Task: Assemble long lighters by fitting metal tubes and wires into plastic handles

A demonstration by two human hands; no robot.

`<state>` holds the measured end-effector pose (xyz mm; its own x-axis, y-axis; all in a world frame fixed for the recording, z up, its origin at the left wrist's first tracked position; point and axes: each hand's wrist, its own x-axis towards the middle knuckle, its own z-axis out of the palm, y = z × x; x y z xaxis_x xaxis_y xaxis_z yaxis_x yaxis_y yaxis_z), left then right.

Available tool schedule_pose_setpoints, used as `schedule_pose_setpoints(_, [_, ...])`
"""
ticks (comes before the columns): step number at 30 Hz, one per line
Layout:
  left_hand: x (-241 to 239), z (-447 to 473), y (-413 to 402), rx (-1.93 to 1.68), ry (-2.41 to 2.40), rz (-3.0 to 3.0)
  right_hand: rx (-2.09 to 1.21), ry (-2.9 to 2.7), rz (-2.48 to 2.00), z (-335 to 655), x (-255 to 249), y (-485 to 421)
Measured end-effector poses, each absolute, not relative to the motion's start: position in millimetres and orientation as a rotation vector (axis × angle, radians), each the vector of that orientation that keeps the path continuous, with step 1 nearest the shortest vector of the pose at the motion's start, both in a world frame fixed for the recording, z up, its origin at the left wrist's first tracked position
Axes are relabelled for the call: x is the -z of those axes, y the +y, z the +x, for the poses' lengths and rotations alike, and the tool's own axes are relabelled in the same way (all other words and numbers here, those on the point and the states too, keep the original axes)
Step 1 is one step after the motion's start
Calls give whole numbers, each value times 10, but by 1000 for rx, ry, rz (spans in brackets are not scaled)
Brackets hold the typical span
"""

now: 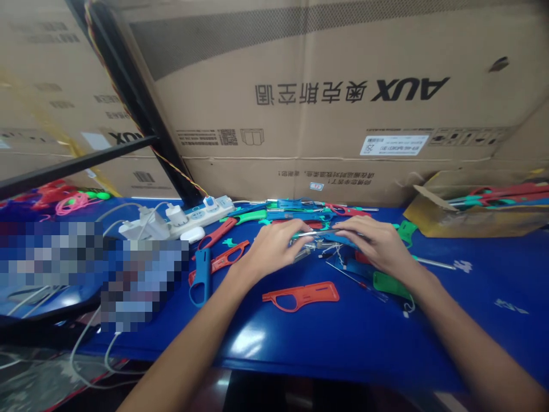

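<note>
Over the back middle of the blue table, my left hand (274, 246) is closed, its thumb and fingers pinching a thin metal tube (318, 233) with a teal part. My right hand (375, 243) is closed too, fingertips pinched at the tube's right end. An orange lighter casing half (326, 292) lies flat in front of both hands. Beneath them, small metal parts and white wires (338, 254) are partly hidden. Beside my right wrist is a green lighter piece (391, 284); left of my left hand lie a blue casing (201, 277) and a red casing (231, 256).
An open cardboard box (480, 220) holding lighters stands at the right back. A power strip (201, 214) with chargers is at the left, near a blurred-out phone-shaped item (143, 280) with cables. Large cartons (300, 126) wall off the back, with a black frame post (137, 103) at left.
</note>
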<state>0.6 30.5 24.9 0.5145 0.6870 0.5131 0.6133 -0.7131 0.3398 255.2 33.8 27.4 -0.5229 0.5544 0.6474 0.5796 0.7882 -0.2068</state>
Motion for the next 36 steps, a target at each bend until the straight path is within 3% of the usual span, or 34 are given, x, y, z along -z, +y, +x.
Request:
schedule_pose_setpoints(18, [-284, 82, 206, -1051, 957, 2691, -568, -1922, -969, 2309, -304, 200])
schedule_pose_setpoints(25, [-266, 89, 199, -1042, 931, 2629, -522, -1893, -881, 2263, -278, 173])
schedule_pose_setpoints(36, [-251, 139, 193, -1129, 967, 2401, -113, -2050, -738, 2245, -222, 163])
